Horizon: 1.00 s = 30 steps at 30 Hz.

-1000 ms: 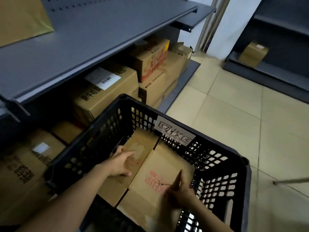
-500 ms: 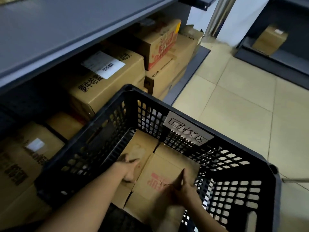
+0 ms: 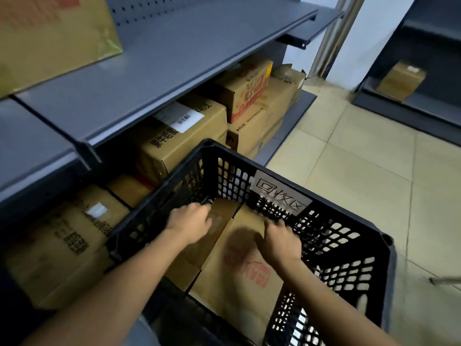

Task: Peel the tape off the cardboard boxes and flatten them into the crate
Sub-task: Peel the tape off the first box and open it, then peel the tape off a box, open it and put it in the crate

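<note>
- Presently, the flattened cardboard (image 3: 239,283) is seen lying inside the crate (image 3: 349,248), with its long axis running from near to far.
- The left hand (image 3: 190,224) is laid on its left panel and the right hand (image 3: 282,244) on its right panel.
- Whether the fingers are pressed flat or clenched on an edge cannot be told, as both are blurred.
- The cardboard's far edge is judged to lie just beyond the fingertips.

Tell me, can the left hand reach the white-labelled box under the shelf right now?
Probably not directly: the left hand is down inside the crate, whose black wall stands between it and that box.
</note>
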Motion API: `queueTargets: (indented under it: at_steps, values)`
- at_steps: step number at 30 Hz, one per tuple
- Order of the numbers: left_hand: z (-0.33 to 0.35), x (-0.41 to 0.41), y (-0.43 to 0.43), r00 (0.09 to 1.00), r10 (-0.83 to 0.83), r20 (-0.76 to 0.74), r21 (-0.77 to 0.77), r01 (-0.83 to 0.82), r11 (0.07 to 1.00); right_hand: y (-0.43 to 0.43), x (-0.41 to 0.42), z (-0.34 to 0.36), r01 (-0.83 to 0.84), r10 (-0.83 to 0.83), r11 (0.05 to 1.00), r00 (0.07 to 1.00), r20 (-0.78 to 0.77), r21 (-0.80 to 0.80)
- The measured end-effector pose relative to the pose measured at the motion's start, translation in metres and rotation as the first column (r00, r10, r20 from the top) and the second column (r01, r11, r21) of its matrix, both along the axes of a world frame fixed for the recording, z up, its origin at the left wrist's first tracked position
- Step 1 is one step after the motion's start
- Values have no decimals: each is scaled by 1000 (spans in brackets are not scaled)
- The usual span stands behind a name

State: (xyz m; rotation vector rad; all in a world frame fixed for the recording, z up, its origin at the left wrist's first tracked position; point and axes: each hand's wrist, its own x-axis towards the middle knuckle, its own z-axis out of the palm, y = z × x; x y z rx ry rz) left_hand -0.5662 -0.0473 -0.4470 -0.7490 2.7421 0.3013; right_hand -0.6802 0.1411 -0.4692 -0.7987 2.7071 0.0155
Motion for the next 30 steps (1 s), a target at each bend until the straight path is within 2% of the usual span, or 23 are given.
queueTargets:
  at_steps: [5,10,13,19,26,30]
  values:
    - [71,50,21,962,14,-272,-100,-42,994,-7,28,62,-161,106,947,973,-204,-276]
    - [147,117,37,889,-24,-458,-270,-114,956,-18,79,135,-391,195,782,893,-405,-486]
    - [183,161,41,854,-33,-519,-357,-182,916,-32,116,174,-496,238,687,845,-479,-531]
    - [235,273,46,743,55,-667,-402,-422,813,-70,202,237,-670,332,462,739,-587,-581]
    - [272,411,50,620,214,-755,-366,-669,647,-120,313,287,-786,533,271,603,-594,-555]
    - [288,469,57,519,268,-812,-319,-778,541,-141,373,308,-816,637,160,515,-573,-555]
